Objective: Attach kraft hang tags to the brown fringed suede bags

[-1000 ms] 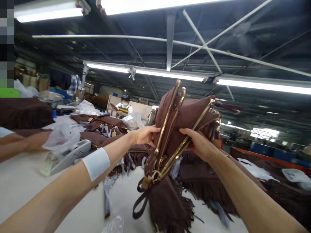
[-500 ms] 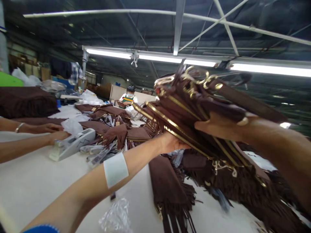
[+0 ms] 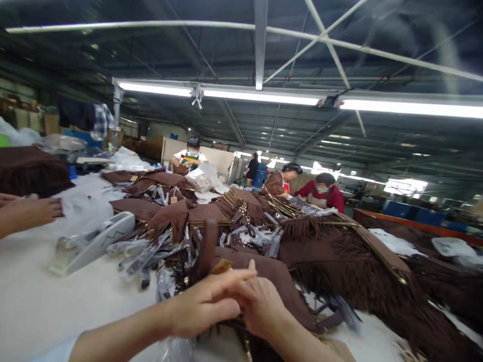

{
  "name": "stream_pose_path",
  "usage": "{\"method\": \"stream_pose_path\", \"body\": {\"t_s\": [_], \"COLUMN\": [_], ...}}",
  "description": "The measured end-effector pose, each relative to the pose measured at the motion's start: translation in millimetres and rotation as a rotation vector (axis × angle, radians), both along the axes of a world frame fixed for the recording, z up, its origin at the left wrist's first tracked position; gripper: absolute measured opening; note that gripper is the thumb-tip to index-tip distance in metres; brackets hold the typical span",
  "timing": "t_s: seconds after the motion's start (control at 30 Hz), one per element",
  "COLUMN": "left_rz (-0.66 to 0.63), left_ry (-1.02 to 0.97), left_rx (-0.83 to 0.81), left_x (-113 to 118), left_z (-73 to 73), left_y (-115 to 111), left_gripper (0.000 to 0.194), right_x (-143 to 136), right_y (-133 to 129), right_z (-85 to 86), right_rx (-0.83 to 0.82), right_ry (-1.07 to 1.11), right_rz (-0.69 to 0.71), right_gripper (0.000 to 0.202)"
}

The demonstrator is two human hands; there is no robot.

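Observation:
Low over the table, my left hand (image 3: 206, 301) reaches in from the left, fingers stretched out and overlapping my right hand (image 3: 264, 306). My right hand has its fingers curled in under the left; one finger points up, and what they hold is hidden. Just beyond both hands lies a dark brown fringed bag (image 3: 264, 266). A brown strap loop (image 3: 208, 246) stands up beside my left hand, with a small tan piece (image 3: 222, 266) near the fingertips. More brown material shows partly below my wrists.
A tape dispenser (image 3: 94, 244) stands at left, near a co-worker's hand (image 3: 33, 213) and clear plastic (image 3: 81, 208). Plastic-wrapped straps (image 3: 141, 251) and brown bags (image 3: 169, 213) with gold zips cover the middle. A large fringed pile (image 3: 347, 256) lies at right. Several co-workers (image 3: 320, 193) are farther back.
The stack of brown zipped bags that both my hands held up is gone from them. My hands have come down and together. The view has turned right; the co-worker's hands at left have shifted.

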State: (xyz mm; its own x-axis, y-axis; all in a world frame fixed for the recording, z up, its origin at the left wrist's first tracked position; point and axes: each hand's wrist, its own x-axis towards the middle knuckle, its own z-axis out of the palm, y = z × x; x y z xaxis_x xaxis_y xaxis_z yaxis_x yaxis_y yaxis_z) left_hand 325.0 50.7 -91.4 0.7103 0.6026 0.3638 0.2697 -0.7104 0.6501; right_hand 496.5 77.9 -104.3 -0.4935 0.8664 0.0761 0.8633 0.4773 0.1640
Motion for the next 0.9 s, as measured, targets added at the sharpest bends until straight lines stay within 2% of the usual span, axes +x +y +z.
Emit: {"method": "stream_pose_path", "body": {"t_s": [0.07,0.17,0.27,0.33,0.43,0.53,0.6,0.63,0.67,0.7,0.73,0.8,0.9], "left_rz": [0.103,0.141,0.253,0.346,0.431,0.501,0.534,0.532,0.502,0.449,0.384,0.287,0.286], "left_ry": [0.058,0.308,0.412,0.441,0.526,0.664,0.661,0.630,0.602,0.592,0.611,0.702,0.767], "left_rx": [0.107,0.296,0.337,0.309,0.231,0.144,0.237,0.318,0.397,0.456,0.489,0.507,0.551], "left_x": [-20.7,-46.4,-63.3,-71.1,-82.8,-91.5,-85.3,-76.3,-63.7,-48.3,-31.7,-1.2,20.4], "left_z": [-10.0,-39.1,-66.8,-75.0,-67.2,-42.9,-26.8,-21.2,-18.2,-18.1,-20.8,-32.8,-54.5], "left_y": [11.9,31.4,40.9,41.1,36.1,31.9,30.7,29.8,28.5,27.2,26.2,27.0,36.7], "left_gripper": [0.061,0.077,0.083,0.083,0.088,0.083,0.067,0.063,0.064,0.070,0.079,0.094,0.100], "right_x": [3.4,16.9,31.5,32.4,24.1,33.9,62.8,82.6,103.8,124.4,142.4,165.2,164.8], "right_y": [-3.6,-5.0,-2.0,-1.4,-7.1,-14.0,-18.1,-20.9,-24.3,-28.1,-32.2,-39.6,-43.7], "right_z": [2.5,-1.9,-13.1,-19.6,-22.6,-22.5,-26.6,-30.6,-35.8,-41.9,-48.5,-62.1,-82.0], "right_rx": [0.001,-0.006,-0.043,-0.031,0.010,-0.005,0.043,0.090,0.151,0.193,0.197,0.139,-0.136], "right_ry": [-0.050,0.013,0.152,0.221,0.287,0.361,0.503,0.616,0.746,0.879,0.974,1.073,1.231], "right_rz": [-0.051,-0.068,-0.034,-0.051,-0.096,0.040,0.072,0.012,-0.109,-0.255,-0.374,-0.487,-0.525], "right_gripper": [0.098,0.117,0.123,0.119,0.112,0.098,0.066,0.051,0.044,0.045,0.048,0.051,0.054]}}
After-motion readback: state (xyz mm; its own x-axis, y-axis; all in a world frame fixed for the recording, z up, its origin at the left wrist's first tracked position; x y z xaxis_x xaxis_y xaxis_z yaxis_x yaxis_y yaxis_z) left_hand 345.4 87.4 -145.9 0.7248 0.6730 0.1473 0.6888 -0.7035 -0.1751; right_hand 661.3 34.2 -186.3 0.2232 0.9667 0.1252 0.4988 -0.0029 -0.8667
